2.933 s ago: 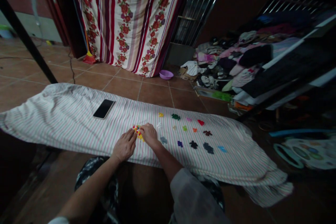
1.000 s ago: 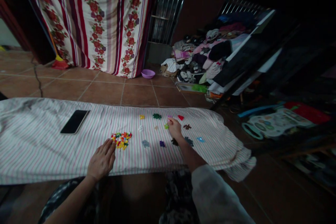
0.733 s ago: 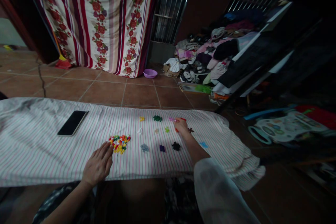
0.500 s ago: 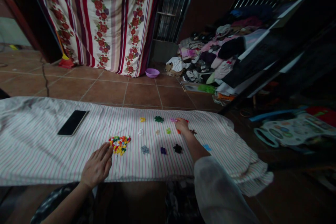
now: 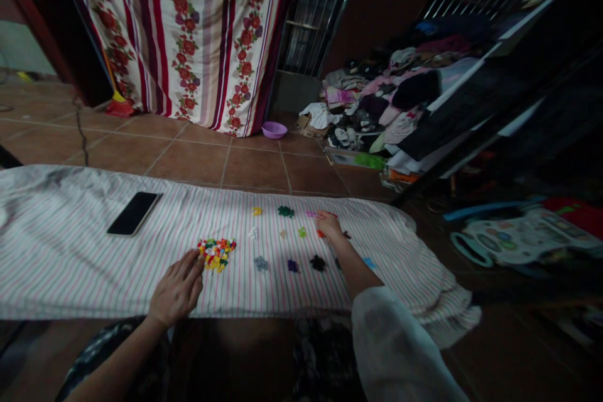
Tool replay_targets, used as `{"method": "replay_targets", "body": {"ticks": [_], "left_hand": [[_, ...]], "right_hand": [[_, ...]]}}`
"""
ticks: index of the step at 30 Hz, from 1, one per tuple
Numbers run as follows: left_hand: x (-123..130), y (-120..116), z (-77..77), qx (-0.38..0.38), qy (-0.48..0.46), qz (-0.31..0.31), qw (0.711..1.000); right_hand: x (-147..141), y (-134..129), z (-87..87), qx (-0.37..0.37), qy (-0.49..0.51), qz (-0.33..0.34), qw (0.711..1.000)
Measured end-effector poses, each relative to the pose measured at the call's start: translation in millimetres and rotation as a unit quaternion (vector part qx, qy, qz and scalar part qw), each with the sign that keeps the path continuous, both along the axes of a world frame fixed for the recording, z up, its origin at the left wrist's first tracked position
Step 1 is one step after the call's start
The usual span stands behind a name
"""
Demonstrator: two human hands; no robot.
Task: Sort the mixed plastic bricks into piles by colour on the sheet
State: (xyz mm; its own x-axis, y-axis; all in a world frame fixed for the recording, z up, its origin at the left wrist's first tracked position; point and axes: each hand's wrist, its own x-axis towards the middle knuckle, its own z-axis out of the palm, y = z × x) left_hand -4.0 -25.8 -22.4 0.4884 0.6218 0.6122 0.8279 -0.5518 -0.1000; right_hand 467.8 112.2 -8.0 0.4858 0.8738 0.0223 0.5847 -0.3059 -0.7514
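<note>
The left hand (image 5: pixel 176 289), left of the frame's lower centre, lies palm down with fingers extended; its fingertips touch the left edge of the mixed bead pile (image 5: pixel 217 254). The right hand (image 5: pixel 328 225), right of centre, has its fingers bent downward beside the pink beads (image 5: pixel 311 214); whether they are clamped on a bead cannot be told. Sorted groups, including black beads (image 5: pixel 318 262), occupy the centre of the striped cloth (image 5: pixel 94 270). The phone (image 5: pixel 134 214), at centre left, shows a dark screen
</note>
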Motion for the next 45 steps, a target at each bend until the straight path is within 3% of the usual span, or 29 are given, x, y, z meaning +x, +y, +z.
{"method": "replay_targets", "body": {"ticks": [7,15,19,22,35,40,45], "left_hand": [[0,-1,-2.4,0.003,-0.021,0.003,1.000],[0,-2,-6.8,-0.014,-0.041,0.016,0.999],[0,-2,-9.2,-0.033,-0.056,0.025,0.998],[1,-2,-9.8,-0.041,-0.068,0.025,0.997],[1,-2,-10.4,-0.036,-0.079,0.017,0.996],[1,-2,-10.0,-0.042,-0.080,0.023,0.996],[2,-2,-10.3,-0.049,-0.088,0.019,0.995]], "right_hand": [[-24,-19,24.4,0.025,0.040,0.023,0.999],[-139,-78,19.8,0.027,0.163,0.243,0.956],[-190,-100,15.9,0.035,0.090,0.343,0.934],[-214,-101,14.4,0.047,0.012,0.386,0.921],[-250,-55,26.3,-0.035,-0.182,0.361,0.914],[-259,-47,21.3,-0.069,-0.202,0.355,0.910],[-265,-44,12.3,-0.041,-0.216,0.341,0.914]]}}
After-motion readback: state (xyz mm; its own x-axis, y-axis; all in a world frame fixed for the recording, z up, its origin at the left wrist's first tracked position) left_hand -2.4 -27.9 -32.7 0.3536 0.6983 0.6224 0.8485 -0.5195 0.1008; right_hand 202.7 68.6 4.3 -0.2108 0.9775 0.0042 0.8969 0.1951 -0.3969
